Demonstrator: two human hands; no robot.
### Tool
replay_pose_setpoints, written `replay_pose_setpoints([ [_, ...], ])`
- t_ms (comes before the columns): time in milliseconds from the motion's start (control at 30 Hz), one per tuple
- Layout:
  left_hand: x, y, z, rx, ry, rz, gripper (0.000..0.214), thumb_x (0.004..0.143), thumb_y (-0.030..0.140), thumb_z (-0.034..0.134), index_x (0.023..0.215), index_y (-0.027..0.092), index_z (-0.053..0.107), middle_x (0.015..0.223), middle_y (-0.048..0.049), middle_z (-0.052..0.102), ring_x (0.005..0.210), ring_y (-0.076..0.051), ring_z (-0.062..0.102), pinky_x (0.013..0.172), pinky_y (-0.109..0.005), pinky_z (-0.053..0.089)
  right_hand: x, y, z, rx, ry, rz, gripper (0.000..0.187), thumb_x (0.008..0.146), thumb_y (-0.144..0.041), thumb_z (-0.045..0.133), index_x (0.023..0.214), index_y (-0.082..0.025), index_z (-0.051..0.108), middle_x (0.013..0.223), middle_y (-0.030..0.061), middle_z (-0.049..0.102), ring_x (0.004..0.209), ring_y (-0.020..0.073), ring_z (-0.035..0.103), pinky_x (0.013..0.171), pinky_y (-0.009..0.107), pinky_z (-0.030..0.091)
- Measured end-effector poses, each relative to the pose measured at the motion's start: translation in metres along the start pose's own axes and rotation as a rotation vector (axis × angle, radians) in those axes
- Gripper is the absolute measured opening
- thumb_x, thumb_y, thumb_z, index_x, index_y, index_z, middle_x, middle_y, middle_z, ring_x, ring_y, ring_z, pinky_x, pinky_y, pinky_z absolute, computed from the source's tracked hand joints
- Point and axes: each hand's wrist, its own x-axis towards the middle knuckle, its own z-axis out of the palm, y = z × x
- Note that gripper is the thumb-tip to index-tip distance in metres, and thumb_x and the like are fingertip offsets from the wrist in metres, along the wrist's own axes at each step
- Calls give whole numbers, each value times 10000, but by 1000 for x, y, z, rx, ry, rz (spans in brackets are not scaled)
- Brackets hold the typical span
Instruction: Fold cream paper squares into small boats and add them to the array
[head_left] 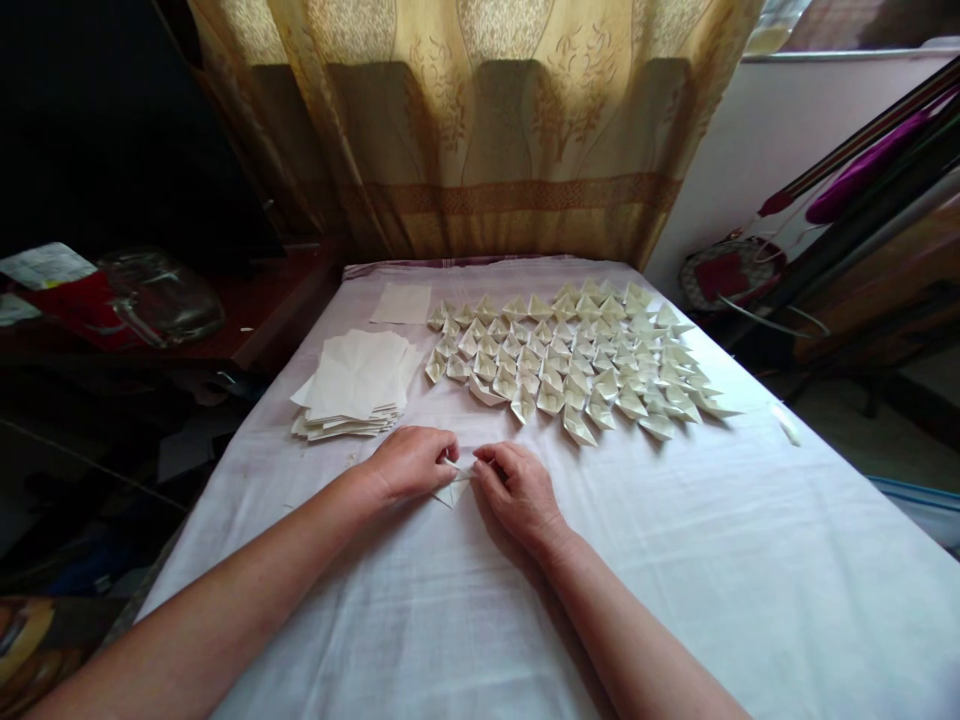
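A small piece of folded white paper (452, 491) is held between my two hands, just above the cloth-covered table (390, 610). My left hand (414, 463) pinches its left side, thumb and fingers closed. On the right side my right hand (521, 490) grips it with curled fingers. Parts of the paper are hidden by the fingertips. Just beyond my left hand lies a stack of white paper squares (360, 375). Farther off to the right, many folded paper boats (551, 395) stand in close rows.
One single paper sheet (402, 304) lies behind the stack. A patterned curtain (480, 130) hangs past the table's far edge. At left a glass jar (161, 300) and a red container (79, 310) stand on a dark wooden surface. A round patterned bag (731, 270) is beyond the right edge.
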Motion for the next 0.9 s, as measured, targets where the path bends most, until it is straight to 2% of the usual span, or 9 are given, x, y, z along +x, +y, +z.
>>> replay_pose_setpoints([
  [100,-7,-5,3,-155,82,-11,55,736,244,628,761,213,665,711,15,642,707,-181,572,676,-270,394,0,-2,-3,11,-13,18,137,860,-257,593,953,-200,676,867,54,713,792,195,635,748,316,454],
  [267,-16,-5,23,-521,226,-6,105,819,303,510,810,200,525,732,25,567,704,-145,549,658,-238,438,-2,-14,-7,155,-75,104,311,784,-323,690,1066,-197,656,974,61,726,865,208,655,795,326,488],
  [433,-23,0,44,-767,284,23,209,841,403,517,811,204,460,749,28,531,693,-128,538,662,-234,459,-5,-24,-3,364,-73,179,206,830,-364,611,901,-194,704,743,7,702,666,148,606,623,237,446],
  [500,-25,0,46,-825,283,24,233,814,417,572,814,197,495,753,23,547,707,-132,545,678,-240,460,-5,-25,-3,385,-50,174,230,847,-368,567,799,-187,700,659,-7,663,588,124,550,568,220,405],
  [633,-29,-2,43,-855,275,19,236,768,389,655,870,182,602,806,-5,622,771,-158,576,721,-261,462,-3,-24,-5,260,-51,143,211,806,-306,548,656,-182,630,554,-28,559,522,100,460,517,210,331],
  [700,-29,-2,41,-834,275,31,222,773,393,650,819,179,613,773,-2,615,741,-152,563,696,-256,452,-2,-24,-7,224,-72,126,195,777,-280,553,612,-184,593,535,-35,524,514,96,439,504,208,306],
  [800,-29,-2,40,-840,282,51,244,779,414,628,738,180,572,690,21,559,659,-128,519,632,-237,429,-3,-25,-7,273,-102,119,187,766,-274,549,603,-186,580,507,-48,489,494,91,416,484,202,295],
  [900,-29,-3,42,-843,324,56,239,808,422,585,784,185,564,698,23,564,665,-127,530,645,-236,437,-3,-25,-6,362,-98,116,170,792,-285,544,677,-189,622,539,-47,537,500,96,447,487,194,332],
])
